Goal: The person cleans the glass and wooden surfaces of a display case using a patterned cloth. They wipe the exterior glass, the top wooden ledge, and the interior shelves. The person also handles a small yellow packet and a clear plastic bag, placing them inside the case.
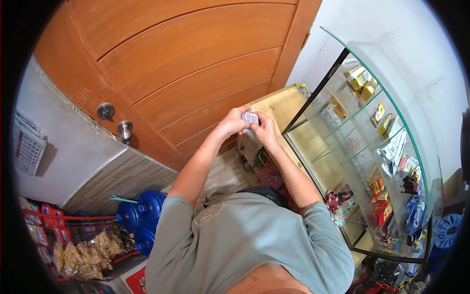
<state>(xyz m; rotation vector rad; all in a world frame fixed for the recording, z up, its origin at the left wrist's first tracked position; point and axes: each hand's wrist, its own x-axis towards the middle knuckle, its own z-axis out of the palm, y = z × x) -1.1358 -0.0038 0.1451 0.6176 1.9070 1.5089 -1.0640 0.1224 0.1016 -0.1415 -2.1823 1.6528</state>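
Note:
Out in front of me, both hands meet around a small pale packet (250, 118) that looks like clear or whitish plastic. My left hand (233, 121) is closed on its left side, fingers curled around the edge. On the other side my right hand (265, 129) grips it, thumb toward the middle. Below the fingers hangs a bit of clear plastic; whether it belongs to the packet I cannot tell. The contents are too small to make out. Just right of my hands is the wooden top of a cabinet (274, 105).
A brown wooden door (196, 63) with a metal knob (125, 131) stands ahead. To the right, a glass display case (352, 142) holds snack packs and sachets. Blue water jugs (151, 205) and bagged snacks (88, 255) on a red rack are at lower left. A calendar (27, 144) hangs leftward.

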